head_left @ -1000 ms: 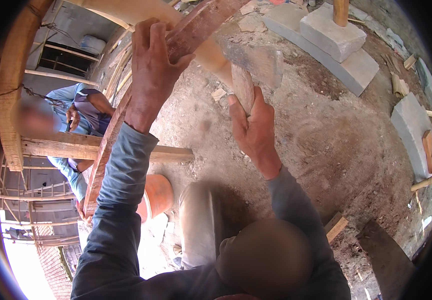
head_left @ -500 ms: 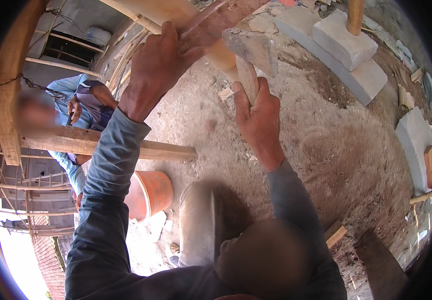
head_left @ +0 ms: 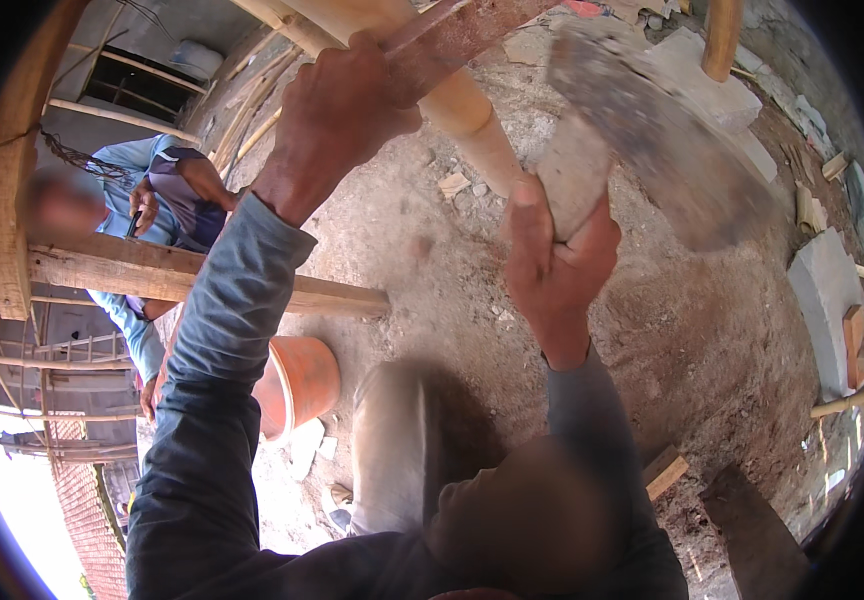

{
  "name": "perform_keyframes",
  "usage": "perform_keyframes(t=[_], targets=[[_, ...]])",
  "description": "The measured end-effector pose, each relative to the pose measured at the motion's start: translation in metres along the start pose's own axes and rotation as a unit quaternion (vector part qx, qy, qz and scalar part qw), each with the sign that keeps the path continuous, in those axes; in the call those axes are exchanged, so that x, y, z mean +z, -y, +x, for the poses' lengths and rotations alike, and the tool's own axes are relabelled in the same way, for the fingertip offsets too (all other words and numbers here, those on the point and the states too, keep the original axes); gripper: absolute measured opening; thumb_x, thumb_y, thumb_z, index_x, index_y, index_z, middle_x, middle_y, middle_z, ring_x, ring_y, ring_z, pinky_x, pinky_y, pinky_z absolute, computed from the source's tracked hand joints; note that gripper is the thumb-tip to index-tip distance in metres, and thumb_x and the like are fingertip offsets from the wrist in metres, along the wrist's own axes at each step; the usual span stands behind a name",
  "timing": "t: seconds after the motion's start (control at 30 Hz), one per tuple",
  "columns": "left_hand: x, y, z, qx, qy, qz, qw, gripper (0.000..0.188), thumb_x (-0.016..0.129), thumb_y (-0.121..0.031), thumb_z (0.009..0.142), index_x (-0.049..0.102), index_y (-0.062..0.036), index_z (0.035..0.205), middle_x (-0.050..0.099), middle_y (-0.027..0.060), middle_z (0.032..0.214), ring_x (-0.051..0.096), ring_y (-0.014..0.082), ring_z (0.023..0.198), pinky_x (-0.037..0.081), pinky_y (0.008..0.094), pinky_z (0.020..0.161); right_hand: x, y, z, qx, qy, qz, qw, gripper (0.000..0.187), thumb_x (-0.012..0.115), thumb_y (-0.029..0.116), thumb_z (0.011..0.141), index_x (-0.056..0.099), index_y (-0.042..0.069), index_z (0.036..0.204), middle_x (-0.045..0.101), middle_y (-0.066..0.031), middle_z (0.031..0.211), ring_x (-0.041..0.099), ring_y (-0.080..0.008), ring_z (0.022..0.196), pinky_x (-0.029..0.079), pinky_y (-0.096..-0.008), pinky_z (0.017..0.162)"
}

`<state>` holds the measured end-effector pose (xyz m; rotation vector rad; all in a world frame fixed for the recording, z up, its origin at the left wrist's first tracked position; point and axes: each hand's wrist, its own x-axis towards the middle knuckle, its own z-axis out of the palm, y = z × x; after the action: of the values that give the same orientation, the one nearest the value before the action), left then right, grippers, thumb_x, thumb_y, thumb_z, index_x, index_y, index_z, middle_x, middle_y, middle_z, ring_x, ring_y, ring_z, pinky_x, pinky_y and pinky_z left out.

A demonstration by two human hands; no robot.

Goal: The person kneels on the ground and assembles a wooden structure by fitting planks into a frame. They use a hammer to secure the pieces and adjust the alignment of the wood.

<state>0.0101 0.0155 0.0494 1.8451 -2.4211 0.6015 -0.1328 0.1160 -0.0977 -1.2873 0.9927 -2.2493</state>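
Note:
My left hand [head_left: 342, 120] is closed round the end of a long reddish-brown beam [head_left: 462, 38] slanting up to the right. My right hand [head_left: 564, 270] grips the pale, worn handle [head_left: 574, 165] of a tool, thumb laid along it. The tool's broad, flat, dirt-stained blade [head_left: 662, 135] is smeared by motion, so its exact kind is unclear. A thick pale bamboo pole [head_left: 467, 110] passes behind the beam and down to my right hand; whether they touch, I cannot tell.
At left a wooden beam [head_left: 322, 296] juts out above an orange bucket [head_left: 302, 380]. Beyond it another person [head_left: 152, 200] in light blue holds a small dark object. Grey blocks [head_left: 827, 300] lie on the dirt ground at right, beside an upright wooden post [head_left: 721, 40].
My right hand has moved right and slightly down, swinging the blade right and nearer the camera. My left hand and the reddish beam have shifted slightly right.

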Motion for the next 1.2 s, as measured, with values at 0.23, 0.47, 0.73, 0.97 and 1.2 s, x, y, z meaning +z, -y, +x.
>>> perform_keyframes(t=[0.23, 0.47, 0.73, 0.97, 1.2], targets=[[0.005, 0.003, 0.004, 0.017, -0.006, 0.002, 1.0, 0.066, 0.091, -0.032, 0.073, 0.062, 0.0039, 0.121, 0.075, 0.0268, 0.096, 0.076, 0.0424, 0.093, 0.061, 0.0491, 0.083, 0.01, -0.026, 0.002, 0.127, 0.175, -0.146, 0.966, 0.024, 0.059, 0.025, 0.109, 0.061, 0.002, 0.107, 0.064, -0.0076, 0.067, 0.062, -0.0134, 0.058, 0.051, -0.0328, 0.055], [0.002, 0.002, 0.004, 0.008, 0.002, -0.003, 1.0, 0.067, 0.091, -0.033, 0.073, 0.063, 0.0027, 0.122, 0.076, 0.0257, 0.096, 0.076, 0.042, 0.094, 0.061, 0.0496, 0.084, 0.005, 0.012, 0.007, -0.009, -0.096, 0.184, 0.978, 0.029, 0.063, 0.024, 0.107, 0.061, -0.005, 0.109, 0.064, -0.0094, 0.066, 0.063, -0.0159, 0.055, 0.048, -0.0354, 0.05], [0.004, 0.004, 0.0, 0.008, -0.002, 0.004, 1.0, 0.068, 0.091, -0.034, 0.073, 0.062, 0.0029, 0.122, 0.076, 0.0263, 0.097, 0.076, 0.0418, 0.095, 0.06, 0.0501, 0.085, -0.011, 0.006, 0.008, 0.03, 0.079, -0.057, 0.995, 0.027, 0.065, 0.021, 0.104, 0.062, -0.005, 0.111, 0.066, -0.0072, 0.07, 0.063, -0.016, 0.056, 0.048, -0.0351, 0.052], [0.008, 0.004, -0.005, 0.028, -0.016, 0.004, 0.999, 0.066, 0.09, -0.033, 0.073, 0.061, 0.0037, 0.12, 0.075, 0.0269, 0.094, 0.076, 0.0428, 0.093, 0.06, 0.0508, 0.082, -0.009, 0.002, 0.002, 0.189, 0.203, -0.12, 0.953, 0.027, 0.074, 0.017, 0.097, 0.06, -0.004, 0.108, 0.066, -0.0184, 0.091, 0.069, -0.0309, 0.074, 0.055, -0.0442, 0.075], [0.0, -0.003, 0.004, -0.001, 0.02, -0.002, 1.0, 0.067, 0.091, -0.034, 0.074, 0.06, 0.0028, 0.12, 0.075, 0.026, 0.093, 0.075, 0.044, 0.091, 0.06, 0.0507, 0.081, -0.001, 0.029, 0.02, -0.033, -0.071, 0.25, 0.965, 0.016, 0.062, 0.02, 0.107, 0.067, 0.005, 0.108, 0.066, -0.0088, 0.078, 0.064, -0.0135, 0.069, 0.051, -0.0332, 0.054]])
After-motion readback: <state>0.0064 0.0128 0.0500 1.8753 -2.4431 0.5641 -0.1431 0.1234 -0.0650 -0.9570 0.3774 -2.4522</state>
